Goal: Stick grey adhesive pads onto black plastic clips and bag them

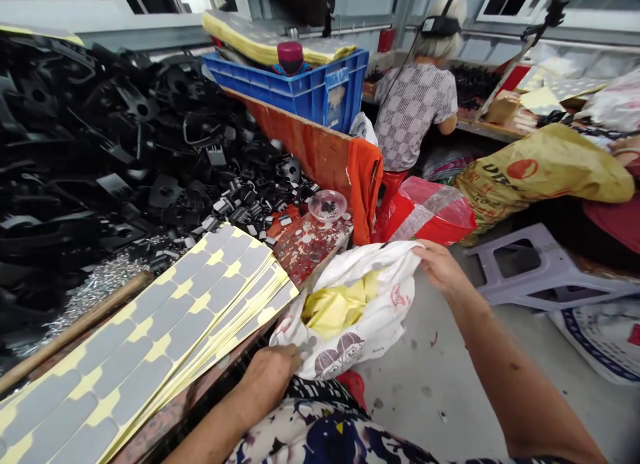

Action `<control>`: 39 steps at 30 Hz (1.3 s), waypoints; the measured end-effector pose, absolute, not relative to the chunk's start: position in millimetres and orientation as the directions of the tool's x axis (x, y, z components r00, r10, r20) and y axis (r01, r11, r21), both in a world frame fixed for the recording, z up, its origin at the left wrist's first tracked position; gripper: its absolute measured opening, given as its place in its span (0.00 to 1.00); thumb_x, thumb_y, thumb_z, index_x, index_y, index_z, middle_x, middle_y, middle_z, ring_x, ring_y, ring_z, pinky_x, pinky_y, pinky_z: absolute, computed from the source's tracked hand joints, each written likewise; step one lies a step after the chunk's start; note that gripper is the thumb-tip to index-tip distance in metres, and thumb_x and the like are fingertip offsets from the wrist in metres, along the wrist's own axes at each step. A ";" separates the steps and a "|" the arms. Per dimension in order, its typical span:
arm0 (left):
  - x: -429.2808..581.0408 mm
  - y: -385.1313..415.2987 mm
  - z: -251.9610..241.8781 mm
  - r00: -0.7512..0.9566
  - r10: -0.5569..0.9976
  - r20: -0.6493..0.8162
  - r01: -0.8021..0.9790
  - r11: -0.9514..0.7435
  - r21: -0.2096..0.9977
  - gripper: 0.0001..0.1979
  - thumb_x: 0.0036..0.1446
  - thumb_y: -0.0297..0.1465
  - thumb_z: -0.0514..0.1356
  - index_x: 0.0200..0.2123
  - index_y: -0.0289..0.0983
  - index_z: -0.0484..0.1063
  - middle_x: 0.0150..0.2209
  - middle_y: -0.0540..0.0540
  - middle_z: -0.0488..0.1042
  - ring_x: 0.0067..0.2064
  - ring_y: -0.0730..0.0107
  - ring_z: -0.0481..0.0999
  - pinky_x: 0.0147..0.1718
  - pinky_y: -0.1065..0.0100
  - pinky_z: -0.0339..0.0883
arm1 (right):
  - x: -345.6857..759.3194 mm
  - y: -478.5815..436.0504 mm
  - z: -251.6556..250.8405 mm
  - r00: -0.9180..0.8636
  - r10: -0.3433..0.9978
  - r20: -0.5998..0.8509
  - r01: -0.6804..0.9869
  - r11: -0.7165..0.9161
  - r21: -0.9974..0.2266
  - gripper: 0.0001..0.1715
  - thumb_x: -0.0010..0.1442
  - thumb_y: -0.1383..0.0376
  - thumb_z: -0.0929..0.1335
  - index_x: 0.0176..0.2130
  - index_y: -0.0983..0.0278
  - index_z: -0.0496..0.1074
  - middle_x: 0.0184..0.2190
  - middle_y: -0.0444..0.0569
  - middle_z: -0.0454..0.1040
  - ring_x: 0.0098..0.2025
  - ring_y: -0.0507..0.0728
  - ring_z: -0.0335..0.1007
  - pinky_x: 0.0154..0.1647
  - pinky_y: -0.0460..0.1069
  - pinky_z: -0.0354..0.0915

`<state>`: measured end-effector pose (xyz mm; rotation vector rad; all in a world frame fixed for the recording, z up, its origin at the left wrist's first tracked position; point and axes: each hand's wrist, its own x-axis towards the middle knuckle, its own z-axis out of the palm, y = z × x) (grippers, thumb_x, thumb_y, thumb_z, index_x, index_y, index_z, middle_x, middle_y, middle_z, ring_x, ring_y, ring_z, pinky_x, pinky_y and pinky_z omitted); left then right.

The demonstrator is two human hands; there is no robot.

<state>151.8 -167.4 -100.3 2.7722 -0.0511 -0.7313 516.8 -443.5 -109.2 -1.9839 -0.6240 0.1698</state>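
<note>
My left hand [270,377] is closed on the near edge of a white plastic bag [380,317] that hangs off the table's corner. My right hand [440,264] grips the bag's far rim and holds it spread. Crumpled yellow backing paper [335,307] lies inside the bag. A fanned stack of yellow sheets with grey pads [150,344] rests on the table just left of my left hand.
A big heap of black plastic parts [110,137] covers the table's left. A small clear bowl [327,205] sits near the corner. A blue crate [310,91] stands behind. Another person [417,97] sits ahead. A grey stool [540,271] lies tipped on the floor at right.
</note>
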 end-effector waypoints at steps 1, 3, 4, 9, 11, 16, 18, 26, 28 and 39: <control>150.3 -167.7 -100.5 0.878 -0.105 -0.468 0.032 -0.960 0.277 0.14 0.65 0.27 0.51 0.37 0.40 0.77 0.41 0.42 0.79 0.42 0.58 0.81 0.41 0.65 0.71 | 521.5 -452.7 -104.8 0.885 0.433 0.170 0.335 -0.339 -0.879 0.21 0.63 0.51 0.63 0.38 0.63 0.76 0.34 0.52 0.82 0.37 0.61 0.80 0.39 0.55 0.75; 148.8 -168.9 -101.0 0.891 -0.116 -0.439 0.019 -0.956 0.292 0.13 0.66 0.26 0.50 0.38 0.40 0.76 0.41 0.42 0.79 0.42 0.59 0.81 0.42 0.64 0.72 | 528.8 -465.1 -99.4 0.925 0.312 0.216 0.315 -0.314 -0.896 0.19 0.61 0.52 0.63 0.36 0.62 0.75 0.29 0.52 0.80 0.32 0.61 0.78 0.35 0.55 0.75; 148.9 -169.8 -100.9 0.898 -0.123 -0.422 0.010 -0.954 0.299 0.12 0.66 0.26 0.51 0.38 0.39 0.75 0.41 0.42 0.79 0.43 0.58 0.81 0.43 0.64 0.72 | 531.2 -468.3 -96.9 0.937 0.255 0.240 0.314 -0.309 -0.898 0.17 0.59 0.53 0.64 0.35 0.62 0.74 0.28 0.51 0.78 0.31 0.60 0.76 0.35 0.55 0.74; 154.5 -172.7 -92.6 0.920 -0.094 -0.379 0.027 -0.953 0.302 0.10 0.65 0.38 0.60 0.44 0.39 0.74 0.45 0.41 0.79 0.46 0.52 0.81 0.46 0.59 0.73 | 507.7 -447.1 -73.9 0.869 0.077 0.489 0.481 -0.365 -0.797 0.20 0.53 0.65 0.70 0.48 0.60 0.75 0.43 0.50 0.78 0.45 0.61 0.74 0.53 0.58 0.69; 158.4 -173.4 -87.0 0.922 -0.053 -0.384 0.064 -0.956 0.287 0.15 0.69 0.41 0.55 0.50 0.40 0.73 0.47 0.41 0.80 0.46 0.53 0.82 0.46 0.59 0.73 | 478.7 -418.0 -67.1 0.698 0.301 0.650 0.711 -0.401 -0.577 0.21 0.57 0.69 0.69 0.51 0.59 0.75 0.47 0.51 0.78 0.51 0.62 0.73 0.59 0.58 0.66; 174.0 -175.6 -84.6 0.862 0.080 -0.501 0.142 -0.986 0.086 0.19 0.71 0.30 0.49 0.59 0.41 0.71 0.38 0.41 0.84 0.41 0.52 0.85 0.37 0.61 0.74 | 427.9 -340.2 -82.3 0.354 0.912 0.207 0.934 -0.356 -0.027 0.15 0.64 0.73 0.66 0.47 0.62 0.78 0.51 0.58 0.79 0.57 0.66 0.70 0.64 0.62 0.58; 182.9 -176.7 -90.2 0.854 0.078 -0.515 0.128 -0.990 0.063 0.18 0.66 0.24 0.53 0.55 0.39 0.75 0.37 0.39 0.84 0.39 0.50 0.84 0.35 0.60 0.74 | 431.9 -329.9 -92.9 0.426 0.898 0.110 0.901 -0.432 0.035 0.14 0.63 0.77 0.65 0.41 0.66 0.79 0.44 0.62 0.80 0.51 0.67 0.73 0.58 0.62 0.61; 221.6 -186.8 -109.4 0.917 -0.200 -0.345 -0.154 -0.976 0.156 0.14 0.69 0.27 0.53 0.48 0.35 0.79 0.50 0.33 0.79 0.56 0.45 0.75 0.54 0.48 0.67 | 476.4 -376.3 -35.0 0.395 0.895 0.207 0.906 -0.342 -0.250 0.17 0.72 0.64 0.63 0.42 0.60 0.82 0.42 0.51 0.81 0.43 0.57 0.77 0.45 0.51 0.69; 229.4 -187.5 -110.5 0.913 -0.261 -0.313 -0.220 -0.962 0.162 0.15 0.70 0.27 0.52 0.49 0.36 0.79 0.54 0.34 0.77 0.57 0.45 0.73 0.54 0.48 0.65 | 485.3 -384.6 -7.7 0.493 0.805 0.329 0.823 -0.310 -0.475 0.17 0.71 0.59 0.64 0.41 0.59 0.82 0.40 0.50 0.81 0.42 0.58 0.77 0.44 0.51 0.70; 291.7 -196.4 -90.7 0.915 -0.271 -0.298 -0.222 -0.957 0.188 0.27 0.65 0.21 0.52 0.64 0.44 0.72 0.61 0.32 0.73 0.48 0.47 0.80 0.46 0.50 0.69 | 474.9 -363.9 23.8 0.680 0.664 0.312 0.508 -0.119 -0.853 0.28 0.54 0.61 0.75 0.55 0.61 0.74 0.27 0.39 0.77 0.29 0.52 0.70 0.36 0.47 0.67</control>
